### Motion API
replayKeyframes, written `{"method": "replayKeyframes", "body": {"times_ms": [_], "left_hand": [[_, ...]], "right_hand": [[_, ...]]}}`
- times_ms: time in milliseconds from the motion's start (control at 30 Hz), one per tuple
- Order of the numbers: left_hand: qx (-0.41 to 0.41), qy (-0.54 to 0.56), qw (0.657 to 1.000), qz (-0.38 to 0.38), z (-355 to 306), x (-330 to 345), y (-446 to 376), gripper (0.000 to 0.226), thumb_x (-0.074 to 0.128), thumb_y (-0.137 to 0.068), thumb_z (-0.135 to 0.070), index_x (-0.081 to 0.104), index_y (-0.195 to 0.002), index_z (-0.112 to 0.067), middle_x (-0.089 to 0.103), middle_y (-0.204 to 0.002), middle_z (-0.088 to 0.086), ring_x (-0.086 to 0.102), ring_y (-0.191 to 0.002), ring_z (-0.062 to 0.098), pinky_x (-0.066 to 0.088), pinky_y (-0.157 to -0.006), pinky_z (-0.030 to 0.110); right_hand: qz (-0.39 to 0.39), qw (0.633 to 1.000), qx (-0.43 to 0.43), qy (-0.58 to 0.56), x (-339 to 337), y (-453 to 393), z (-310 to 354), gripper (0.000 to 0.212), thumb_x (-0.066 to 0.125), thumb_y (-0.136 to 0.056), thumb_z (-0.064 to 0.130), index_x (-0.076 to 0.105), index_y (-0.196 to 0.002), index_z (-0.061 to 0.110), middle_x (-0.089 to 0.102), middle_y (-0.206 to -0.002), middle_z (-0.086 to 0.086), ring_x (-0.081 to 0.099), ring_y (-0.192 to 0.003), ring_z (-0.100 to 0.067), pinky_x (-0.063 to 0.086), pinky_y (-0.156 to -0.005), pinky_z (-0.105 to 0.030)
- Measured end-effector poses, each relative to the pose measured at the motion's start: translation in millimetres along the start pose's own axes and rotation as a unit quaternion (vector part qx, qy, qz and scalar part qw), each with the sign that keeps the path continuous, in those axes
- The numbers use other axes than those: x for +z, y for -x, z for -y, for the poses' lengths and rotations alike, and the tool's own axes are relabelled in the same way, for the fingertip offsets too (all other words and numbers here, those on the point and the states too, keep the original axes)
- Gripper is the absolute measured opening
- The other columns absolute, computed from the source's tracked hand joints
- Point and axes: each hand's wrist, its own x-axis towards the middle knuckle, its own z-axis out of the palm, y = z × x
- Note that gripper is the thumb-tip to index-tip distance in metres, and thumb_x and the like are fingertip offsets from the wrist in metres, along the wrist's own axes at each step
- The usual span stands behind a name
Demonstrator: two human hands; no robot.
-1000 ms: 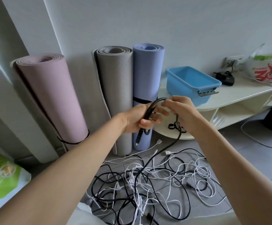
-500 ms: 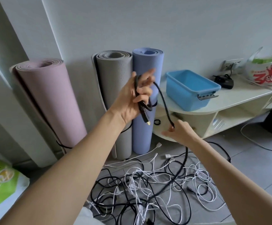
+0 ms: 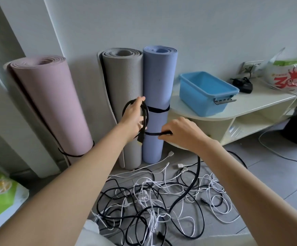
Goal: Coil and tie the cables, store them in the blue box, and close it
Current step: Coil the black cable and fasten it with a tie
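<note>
Left hand (image 3: 134, 116) gripping coiled black cable (image 3: 145, 114), right hand (image 3: 181, 133) pinching its straight run, tangled cables (image 3: 154, 197) on floor, blue box (image 3: 207, 94) lidless near shelf (image 3: 261, 102) edge.

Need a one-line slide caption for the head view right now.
Left hand holds loops of a black cable while the right hand pulls the next stretch taut; blue box waits open.
</note>
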Motion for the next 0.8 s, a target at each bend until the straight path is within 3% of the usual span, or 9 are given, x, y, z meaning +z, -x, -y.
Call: {"method": "replayKeyframes", "body": {"times_ms": [67,167,300,333,400,500,633,733,800], "left_hand": [[0.038,-0.129,0.991,0.007,10.7,0.0,-2.3,0.049,0.038,-0.096,-0.047,0.040,-0.141,-0.027,0.055,-0.096,-0.010,0.055,-0.087,0.018,0.035,-0.060,0.027],[0.133,-0.263,0.955,0.008,15.6,-3.4,-3.2,0.051,0.033,-0.100,-0.042,0.030,-0.147,-0.023,0.060,-0.087,-0.024,0.052,-0.077,0.009,0.035,-0.064,0.017],[0.189,-0.361,0.912,0.038,11.5,3.4,-2.0,0.044,0.029,-0.103,-0.031,0.039,-0.140,-0.009,0.037,-0.149,0.001,0.038,-0.133,0.017,0.023,-0.088,0.006],[0.161,-0.366,0.914,0.061,12.8,7.5,-2.2,0.042,0.030,-0.102,-0.033,0.046,-0.133,-0.010,0.048,-0.140,0.009,0.043,-0.130,0.022,0.029,-0.092,0.014],[0.053,-0.341,0.928,0.143,11.1,13.6,5.9,0.038,0.029,-0.101,-0.039,0.050,-0.117,-0.011,0.061,-0.101,0.013,0.065,-0.096,0.034,0.048,-0.073,0.022],[-0.045,-0.308,0.912,0.265,8.9,10.9,14.9,0.045,0.019,-0.101,-0.046,0.046,-0.126,-0.020,0.067,-0.087,0.011,0.058,-0.043,0.016,0.050,-0.052,0.020],[-0.090,-0.204,0.896,0.383,5.8,11.5,15.6,0.067,0.015,-0.095,-0.060,0.062,-0.112,-0.016,0.047,-0.050,0.002,0.023,-0.027,0.005,0.027,-0.036,0.015],[-0.114,-0.099,0.866,0.476,-3.4,22.2,22.0,0.082,0.006,-0.092,-0.062,0.071,-0.085,-0.013,0.037,-0.039,-0.005,0.019,-0.022,-0.001,0.016,-0.030,0.012],[-0.111,-0.033,0.848,0.517,-10.7,28.0,26.9,0.069,0.020,-0.092,-0.057,0.072,-0.092,-0.010,0.042,-0.042,-0.007,0.024,-0.020,0.000,0.018,-0.027,0.011]], "right_hand": [[-0.018,1.000,0.006,-0.014,-4.8,-0.7,-0.5,0.024,0.062,-0.084,0.035,0.057,-0.068,0.018,0.053,-0.071,-0.004,0.048,-0.068,-0.026,0.037,-0.059,-0.029],[-0.011,0.995,0.080,-0.064,-11.1,-1.6,-18.3,0.045,0.070,-0.077,0.041,0.043,-0.053,0.013,0.042,-0.054,-0.003,0.038,-0.057,-0.023,0.031,-0.053,-0.029],[-0.076,0.970,0.174,-0.153,-25.0,-1.0,-42.5,0.050,0.076,-0.070,0.045,0.057,-0.063,0.000,0.041,-0.054,-0.007,0.032,-0.055,-0.018,0.027,-0.051,-0.028],[-0.094,0.969,0.173,-0.148,-26.9,-1.2,-44.3,0.050,0.076,-0.069,0.046,0.056,-0.062,0.001,0.043,-0.053,-0.006,0.034,-0.055,-0.018,0.029,-0.052,-0.029],[-0.118,0.972,0.145,-0.143,-29.0,-2.0,-46.2,0.047,0.077,-0.068,0.046,0.054,-0.060,0.005,0.046,-0.051,-0.001,0.036,-0.054,-0.016,0.032,-0.055,-0.029],[-0.116,0.969,0.093,-0.196,-31.5,-1.4,-49.4,0.047,0.077,-0.068,0.043,0.060,-0.067,-0.001,0.047,-0.054,-0.005,0.034,-0.051,-0.010,0.030,-0.055,-0.027],[-0.090,0.953,0.080,-0.278,-33.3,-1.3,-49.4,0.045,0.072,-0.075,0.040,0.063,-0.073,-0.004,0.043,-0.058,-0.007,0.032,-0.049,-0.007,0.028,-0.054,-0.027],[-0.072,0.917,0.105,-0.378,-28.8,3.2,-47.4,0.059,0.057,-0.080,0.053,0.061,-0.081,-0.007,0.041,-0.057,-0.006,0.033,-0.047,-0.009,0.028,-0.048,-0.022],[-0.040,0.863,0.123,-0.488,-24.1,7.0,-41.0,0.055,0.046,-0.080,0.059,0.065,-0.082,0.008,0.045,-0.054,0.001,0.033,-0.045,-0.007,0.027,-0.046,-0.022]]}}
